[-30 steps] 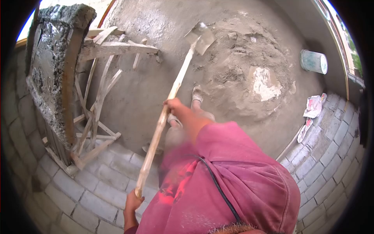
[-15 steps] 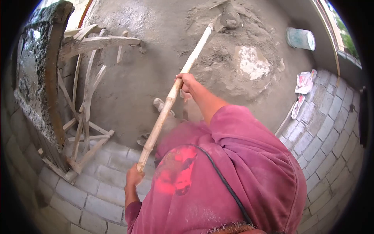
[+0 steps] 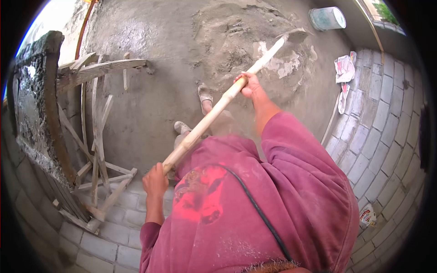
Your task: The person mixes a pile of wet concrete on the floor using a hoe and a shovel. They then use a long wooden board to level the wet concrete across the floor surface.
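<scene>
A long shovel slants across the view, its pale wooden handle (image 3: pixel 214 113) running from lower left to upper right. My left hand (image 3: pixel 155 179) is closed around the handle's lower end, beside my hip. Farther up, my right hand (image 3: pixel 248 84) is wrapped round the middle of the handle. The blade (image 3: pixel 298 35) lies at the right side of a spread of wet grey mortar (image 3: pixel 232 32), with a whitish patch (image 3: pixel 284 66) just below it. Part of the blade is hard to make out against the mortar.
A whitish bucket (image 3: pixel 327 18) lies tipped by the right wall. Crumpled sacks (image 3: pixel 344 69) rest near the grey block paving (image 3: pixel 371 132). On the left stand a mortar-crusted board (image 3: pixel 38 109) and a wooden trestle (image 3: pixel 98 132). My shoes (image 3: pixel 205 93) are on the wet floor.
The shovel blade has swung right and toward me, leaving the mound at the top. My right hand has moved right with the handle, my left slightly up. The view has shifted.
</scene>
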`<act>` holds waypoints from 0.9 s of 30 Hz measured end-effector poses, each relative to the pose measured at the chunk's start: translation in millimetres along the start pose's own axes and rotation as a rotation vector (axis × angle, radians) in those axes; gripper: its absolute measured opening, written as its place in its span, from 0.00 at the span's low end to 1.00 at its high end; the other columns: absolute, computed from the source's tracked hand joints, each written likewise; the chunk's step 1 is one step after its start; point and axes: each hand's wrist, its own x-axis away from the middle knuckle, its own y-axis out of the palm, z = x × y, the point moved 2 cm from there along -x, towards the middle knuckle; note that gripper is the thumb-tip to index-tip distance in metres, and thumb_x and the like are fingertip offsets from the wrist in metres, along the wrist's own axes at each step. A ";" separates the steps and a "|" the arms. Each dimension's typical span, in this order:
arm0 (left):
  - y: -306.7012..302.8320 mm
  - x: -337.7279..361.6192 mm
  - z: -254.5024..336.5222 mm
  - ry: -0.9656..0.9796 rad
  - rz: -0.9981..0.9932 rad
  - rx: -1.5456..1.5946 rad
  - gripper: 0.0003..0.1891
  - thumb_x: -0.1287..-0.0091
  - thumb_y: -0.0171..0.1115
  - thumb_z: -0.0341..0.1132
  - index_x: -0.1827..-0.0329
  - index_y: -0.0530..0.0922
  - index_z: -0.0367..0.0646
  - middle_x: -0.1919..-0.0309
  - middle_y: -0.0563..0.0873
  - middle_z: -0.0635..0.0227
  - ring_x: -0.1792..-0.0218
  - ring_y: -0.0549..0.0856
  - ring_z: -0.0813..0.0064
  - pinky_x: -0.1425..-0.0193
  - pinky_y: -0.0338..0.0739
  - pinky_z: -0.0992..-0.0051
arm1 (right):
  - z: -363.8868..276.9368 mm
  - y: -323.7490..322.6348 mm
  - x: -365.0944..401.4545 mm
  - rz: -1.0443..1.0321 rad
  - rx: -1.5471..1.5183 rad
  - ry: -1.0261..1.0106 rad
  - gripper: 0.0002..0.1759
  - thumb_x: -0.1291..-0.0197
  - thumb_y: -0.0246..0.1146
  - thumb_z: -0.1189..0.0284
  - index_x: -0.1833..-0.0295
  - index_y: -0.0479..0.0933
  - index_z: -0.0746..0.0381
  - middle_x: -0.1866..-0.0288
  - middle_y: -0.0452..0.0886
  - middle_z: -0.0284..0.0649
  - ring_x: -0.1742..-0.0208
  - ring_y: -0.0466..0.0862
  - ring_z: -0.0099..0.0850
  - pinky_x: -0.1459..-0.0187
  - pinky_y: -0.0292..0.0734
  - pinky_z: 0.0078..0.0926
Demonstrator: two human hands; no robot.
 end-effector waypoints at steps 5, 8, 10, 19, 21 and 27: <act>-5.5 -4.7 -2.9 0.130 0.338 -0.232 0.14 0.48 0.70 0.35 0.62 0.74 0.53 0.70 0.77 0.71 0.68 0.83 0.63 0.65 0.77 0.61 | -2.5 -31.5 26.4 0.054 -0.114 -0.067 0.11 0.43 0.65 0.69 0.70 0.69 0.59 0.71 0.75 0.39 0.66 0.78 0.38 0.51 0.80 0.43; 10.4 12.9 -27.9 0.116 0.373 -0.237 0.13 0.48 0.70 0.35 0.63 0.74 0.53 0.71 0.77 0.71 0.68 0.82 0.63 0.64 0.76 0.60 | 30.5 -47.4 52.5 -0.121 -0.196 -0.088 0.11 0.43 0.65 0.69 0.70 0.70 0.59 0.71 0.74 0.39 0.65 0.78 0.38 0.50 0.79 0.43; 24.3 33.3 -48.7 0.083 0.276 -0.189 0.13 0.47 0.70 0.35 0.61 0.76 0.53 0.68 0.79 0.70 0.66 0.83 0.61 0.61 0.77 0.58 | 55.5 -46.4 80.8 -0.141 -0.193 -0.111 0.10 0.43 0.65 0.69 0.69 0.71 0.59 0.71 0.75 0.40 0.65 0.78 0.38 0.49 0.79 0.43; 76.8 147.8 -187.6 -0.149 -0.396 0.280 0.19 0.49 0.68 0.33 0.52 0.81 0.47 0.59 0.88 0.51 0.51 0.85 0.45 0.49 0.78 0.53 | 163.4 -50.5 110.1 -0.065 -0.160 -0.104 0.07 0.45 0.64 0.72 0.68 0.72 0.62 0.70 0.78 0.44 0.67 0.80 0.39 0.57 0.82 0.42; 79.2 181.7 -217.0 -0.166 -0.390 0.224 0.19 0.48 0.68 0.33 0.51 0.81 0.47 0.59 0.88 0.50 0.51 0.84 0.45 0.49 0.78 0.51 | 215.7 -39.8 102.0 0.193 0.000 -0.024 0.06 0.43 0.61 0.74 0.68 0.70 0.61 0.71 0.77 0.43 0.69 0.78 0.39 0.59 0.81 0.42; 38.5 319.7 -273.0 -0.532 -0.209 -0.128 0.13 0.48 0.67 0.31 0.58 0.81 0.43 0.63 0.88 0.49 0.56 0.85 0.42 0.50 0.79 0.50 | 425.3 -33.1 93.5 0.190 0.117 0.230 0.07 0.36 0.61 0.71 0.61 0.71 0.62 0.70 0.76 0.45 0.66 0.80 0.39 0.57 0.81 0.40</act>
